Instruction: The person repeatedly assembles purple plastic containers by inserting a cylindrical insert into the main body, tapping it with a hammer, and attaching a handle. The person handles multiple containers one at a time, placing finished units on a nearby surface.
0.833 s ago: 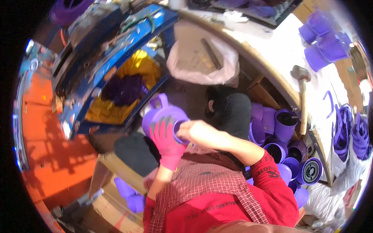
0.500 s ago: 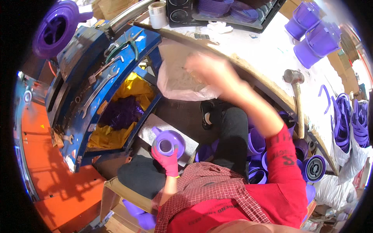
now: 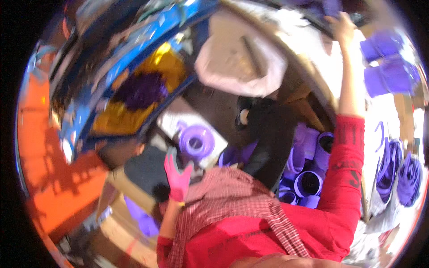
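Note:
My left hand (image 3: 178, 176), in a pink glove, is open with thumb and fingers spread. Just beyond its fingertips a purple plastic vessel (image 3: 207, 142) with a round opening and a side handle rests on a pale board (image 3: 172, 117). At the far right, my bare right hand (image 3: 343, 29) is stretched over the workbench to a purple plastic piece (image 3: 332, 7) at the top edge. Blur hides whether its fingers are closed on that piece.
A pale plastic bag (image 3: 214, 82) with a dark bar lies between the blue tool stand (image 3: 118, 53) and the bench (image 3: 308, 67). Purple buckets (image 3: 389, 76) stand on the bench. Several purple tubs (image 3: 308, 183) crowd beside my leg. Bundled purple strips (image 3: 409, 178) lie at the right.
My left hand has let go of the purple vessel and drawn back toward me. My right hand has moved from the plastic bag to the far right. The view has shifted.

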